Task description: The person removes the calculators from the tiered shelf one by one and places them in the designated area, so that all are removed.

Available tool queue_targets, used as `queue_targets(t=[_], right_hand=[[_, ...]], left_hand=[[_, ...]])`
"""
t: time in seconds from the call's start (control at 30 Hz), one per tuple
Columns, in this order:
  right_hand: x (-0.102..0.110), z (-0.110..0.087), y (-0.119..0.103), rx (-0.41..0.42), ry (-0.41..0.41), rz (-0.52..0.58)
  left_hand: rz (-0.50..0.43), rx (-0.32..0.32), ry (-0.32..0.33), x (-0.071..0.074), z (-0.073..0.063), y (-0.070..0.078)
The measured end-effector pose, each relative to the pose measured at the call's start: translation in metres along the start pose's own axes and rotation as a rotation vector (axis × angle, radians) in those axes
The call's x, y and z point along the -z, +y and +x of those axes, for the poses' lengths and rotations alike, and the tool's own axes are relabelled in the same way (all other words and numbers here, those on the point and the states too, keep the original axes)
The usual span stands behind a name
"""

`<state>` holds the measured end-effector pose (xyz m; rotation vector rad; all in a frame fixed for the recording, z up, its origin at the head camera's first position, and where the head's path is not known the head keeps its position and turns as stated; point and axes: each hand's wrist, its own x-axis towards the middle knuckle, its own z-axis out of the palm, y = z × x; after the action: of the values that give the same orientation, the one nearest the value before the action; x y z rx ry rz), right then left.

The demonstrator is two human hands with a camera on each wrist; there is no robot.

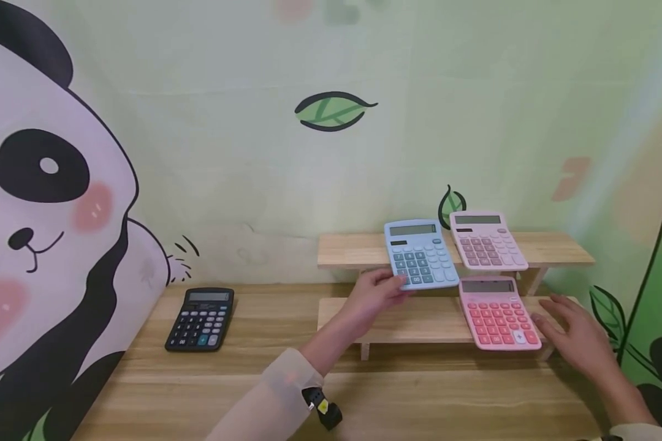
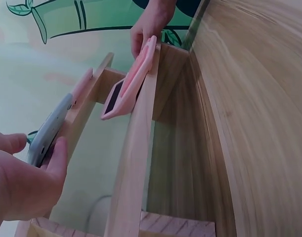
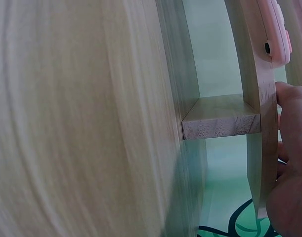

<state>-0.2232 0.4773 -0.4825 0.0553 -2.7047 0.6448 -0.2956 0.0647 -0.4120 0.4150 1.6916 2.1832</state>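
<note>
My left hand (image 1: 372, 300) pinches a light blue calculator (image 1: 422, 254) by its lower left corner, at the front of the upper shelf (image 1: 353, 250). In the left wrist view the thumb lies on one side of the blue calculator (image 2: 48, 129) and fingers on the other. A coral-pink calculator (image 1: 501, 313) leans on the lower shelf (image 1: 419, 327). Right of it, my right hand (image 1: 576, 334) rests at the shelf's end with relaxed fingers, holding nothing. Behind, a pale pink calculator (image 1: 488, 241) stands tilted on the upper shelf, right of the blue one.
A black calculator (image 1: 200, 320) lies on the wooden table (image 1: 265, 392), well left of the two-step wooden stand. The stand's end support (image 3: 222, 121) shows below the lower shelf. Behind everything hangs a green backdrop (image 1: 243, 153) with a panda and leaves.
</note>
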Motion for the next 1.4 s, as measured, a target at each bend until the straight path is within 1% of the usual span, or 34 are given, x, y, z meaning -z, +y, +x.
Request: queue_targets(t=[0.2,0.33,0.4,0.47,0.6,0.7,0.77,0.87,1.1,1.17,1.23,1.4], right_hand=[[0.001,-0.001,-0.001,-0.011,-0.007,0.002],[0.001,-0.001,-0.002,-0.011,-0.004,-0.001],[0.002,0.0,-0.002,-0.01,-0.004,-0.001],[0.002,0.001,-0.003,-0.012,-0.008,-0.002],[0.001,0.002,-0.002,-0.024,-0.026,0.002],[0.0,0.0,-0.001,-0.024,-0.02,-0.006],[0.0,-0.001,-0.001,-0.024,-0.014,-0.013],[0.0,-0.001,-0.001,-0.023,-0.013,-0.015],[0.001,0.0,-0.002,-0.02,-0.015,-0.003],[0.001,0.0,-0.002,-0.016,-0.01,-0.001],[0.001,0.0,-0.002,-0.014,-0.007,0.0],[0.002,0.0,-0.002,-0.023,-0.015,0.003]], left_hand=[[-0.001,-0.013,0.099,-0.009,0.009,0.001],[-0.02,-0.015,0.135,-0.014,0.01,0.001],[-0.04,-0.019,0.141,-0.014,0.01,0.001],[-0.053,-0.029,0.137,-0.012,0.009,0.001],[-0.056,-0.055,0.114,-0.001,0.007,0.003],[-0.06,-0.063,0.096,0.008,0.004,0.006],[-0.05,-0.068,0.082,0.016,0.0,0.01],[-0.018,-0.086,0.075,0.032,-0.006,0.019],[0.036,-0.183,0.127,0.081,-0.019,0.044],[0.067,-0.204,0.136,0.095,-0.025,0.052],[0.117,-0.219,0.151,0.11,-0.033,0.058],[0.209,-0.221,0.178,0.145,-0.053,0.074]])
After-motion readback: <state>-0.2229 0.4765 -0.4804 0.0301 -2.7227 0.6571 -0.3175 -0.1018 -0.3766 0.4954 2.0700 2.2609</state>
